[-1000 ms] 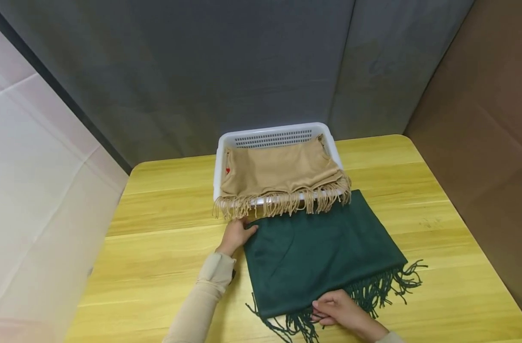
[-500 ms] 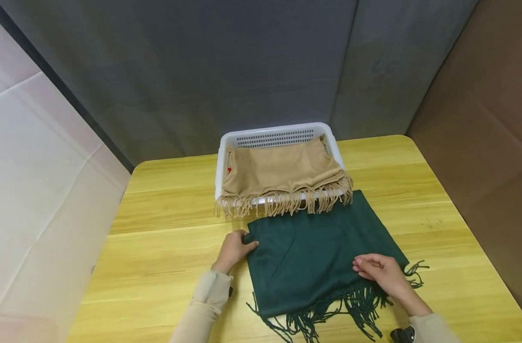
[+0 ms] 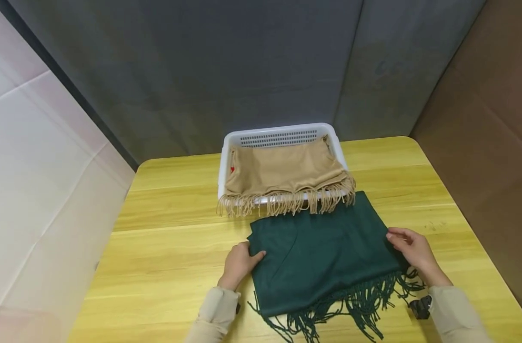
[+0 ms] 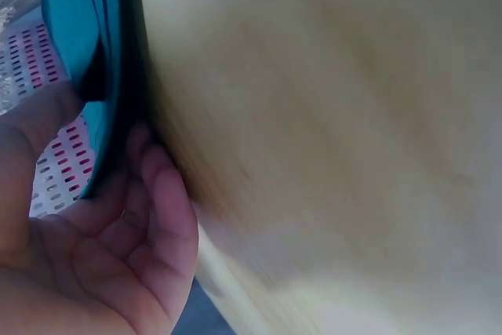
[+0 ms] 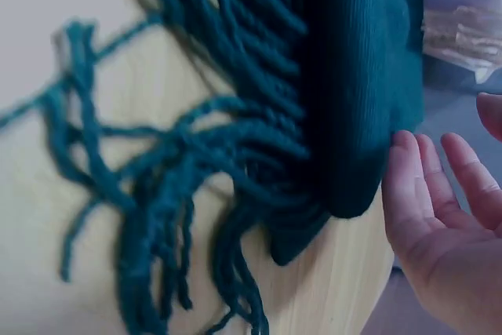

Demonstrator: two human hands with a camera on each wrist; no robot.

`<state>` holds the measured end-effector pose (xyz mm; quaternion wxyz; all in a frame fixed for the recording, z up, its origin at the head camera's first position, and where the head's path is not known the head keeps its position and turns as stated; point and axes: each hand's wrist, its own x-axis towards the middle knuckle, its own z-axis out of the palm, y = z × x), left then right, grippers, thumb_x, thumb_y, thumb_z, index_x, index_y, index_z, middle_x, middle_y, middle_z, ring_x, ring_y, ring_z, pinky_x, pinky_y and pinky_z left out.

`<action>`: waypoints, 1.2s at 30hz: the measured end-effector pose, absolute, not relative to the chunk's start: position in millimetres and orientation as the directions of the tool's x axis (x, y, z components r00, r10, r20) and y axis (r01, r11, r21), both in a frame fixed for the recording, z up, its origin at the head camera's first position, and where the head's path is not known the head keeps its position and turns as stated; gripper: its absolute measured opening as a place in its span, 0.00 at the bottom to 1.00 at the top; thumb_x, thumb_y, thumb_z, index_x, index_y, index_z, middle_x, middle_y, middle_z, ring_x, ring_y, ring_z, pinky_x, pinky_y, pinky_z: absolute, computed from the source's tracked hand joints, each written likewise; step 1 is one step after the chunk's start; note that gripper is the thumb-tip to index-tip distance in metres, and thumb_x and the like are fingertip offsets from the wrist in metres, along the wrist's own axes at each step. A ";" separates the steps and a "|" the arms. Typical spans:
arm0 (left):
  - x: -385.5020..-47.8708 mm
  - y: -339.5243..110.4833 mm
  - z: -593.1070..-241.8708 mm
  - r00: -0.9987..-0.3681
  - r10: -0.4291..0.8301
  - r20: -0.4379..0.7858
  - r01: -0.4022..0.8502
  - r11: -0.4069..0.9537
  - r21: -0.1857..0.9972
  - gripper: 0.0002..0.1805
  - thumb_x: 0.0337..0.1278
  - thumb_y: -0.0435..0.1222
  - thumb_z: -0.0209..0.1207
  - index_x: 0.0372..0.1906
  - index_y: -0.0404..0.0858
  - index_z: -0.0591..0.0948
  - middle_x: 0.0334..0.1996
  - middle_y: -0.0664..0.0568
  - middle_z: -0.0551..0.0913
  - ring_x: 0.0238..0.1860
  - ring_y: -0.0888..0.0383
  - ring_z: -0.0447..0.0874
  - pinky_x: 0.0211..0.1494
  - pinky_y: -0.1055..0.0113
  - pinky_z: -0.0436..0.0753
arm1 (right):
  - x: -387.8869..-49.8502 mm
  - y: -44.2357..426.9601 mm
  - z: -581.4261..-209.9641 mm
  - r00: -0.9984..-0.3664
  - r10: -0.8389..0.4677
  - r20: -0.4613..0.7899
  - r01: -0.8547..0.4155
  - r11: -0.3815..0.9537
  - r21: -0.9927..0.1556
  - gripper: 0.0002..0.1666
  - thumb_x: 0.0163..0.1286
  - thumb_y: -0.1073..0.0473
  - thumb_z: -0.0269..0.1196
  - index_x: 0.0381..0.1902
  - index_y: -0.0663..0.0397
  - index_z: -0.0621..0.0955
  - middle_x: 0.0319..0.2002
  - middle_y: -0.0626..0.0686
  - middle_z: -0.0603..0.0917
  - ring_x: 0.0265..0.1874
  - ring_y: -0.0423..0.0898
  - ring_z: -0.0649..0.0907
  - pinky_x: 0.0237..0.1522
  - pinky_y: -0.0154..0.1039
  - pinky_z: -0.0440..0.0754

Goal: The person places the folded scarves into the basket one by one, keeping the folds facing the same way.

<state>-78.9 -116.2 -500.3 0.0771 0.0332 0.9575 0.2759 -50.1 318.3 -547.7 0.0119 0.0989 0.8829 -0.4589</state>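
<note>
A dark green fringed scarf (image 3: 321,257) lies folded on the table, its tassels (image 5: 227,139) spread along the near edge. At its left edge my left hand (image 3: 239,262) pinches the layers, thumb on top and fingers curled beneath, as the left wrist view shows with the folded green edge (image 4: 118,52). My right hand (image 3: 415,250) is at the scarf's right edge. In the right wrist view its fingers (image 5: 404,170) are fairly straight, fingertips at the fabric's side, thumb apart.
Behind the scarf stands a white plastic basket (image 3: 223,166) with a folded tan fringed scarf (image 3: 282,169) in it. Tan tassels hang over its front rim, above the green scarf's far edge. A dark grey partition (image 3: 244,71) rises behind the wooden table (image 3: 166,247).
My right hand has moved from the near fringe, over the scarf's lower right, to its right edge. My left hand has slid a little down the left edge toward me.
</note>
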 end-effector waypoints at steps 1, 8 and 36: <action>-76.9 -115.2 -500.1 -0.986 0.105 -0.128 0.021 0.846 0.533 0.19 0.45 0.48 0.62 0.20 0.34 0.74 0.14 0.52 0.71 0.16 0.59 0.67 0.18 0.67 0.67 | -51.3 318.6 -543.3 -0.979 0.162 -0.123 0.194 0.558 -0.807 0.36 0.62 0.38 0.50 0.55 0.61 0.70 0.47 0.59 0.76 0.37 0.34 0.76 0.37 0.31 0.77; -64.6 -108.4 -500.3 -0.984 0.101 -0.145 0.009 0.847 0.531 0.21 0.44 0.50 0.62 0.18 0.36 0.73 0.12 0.54 0.67 0.15 0.60 0.64 0.16 0.69 0.62 | -51.1 306.3 -503.7 -0.964 0.130 -0.230 0.264 0.515 -0.816 0.37 0.65 0.43 0.50 0.58 0.70 0.65 0.50 0.67 0.72 0.48 0.58 0.73 0.46 0.50 0.72; -47.1 -95.5 -510.7 -0.994 0.069 -0.085 -0.022 0.632 0.774 0.16 0.51 0.40 0.58 0.34 0.27 0.77 0.28 0.44 0.80 0.28 0.56 0.77 0.30 0.64 0.76 | -46.2 281.0 -503.7 -0.924 0.156 -0.350 0.383 0.374 -0.845 0.35 0.65 0.48 0.53 0.58 0.73 0.63 0.43 0.66 0.77 0.28 0.43 0.81 0.29 0.40 0.79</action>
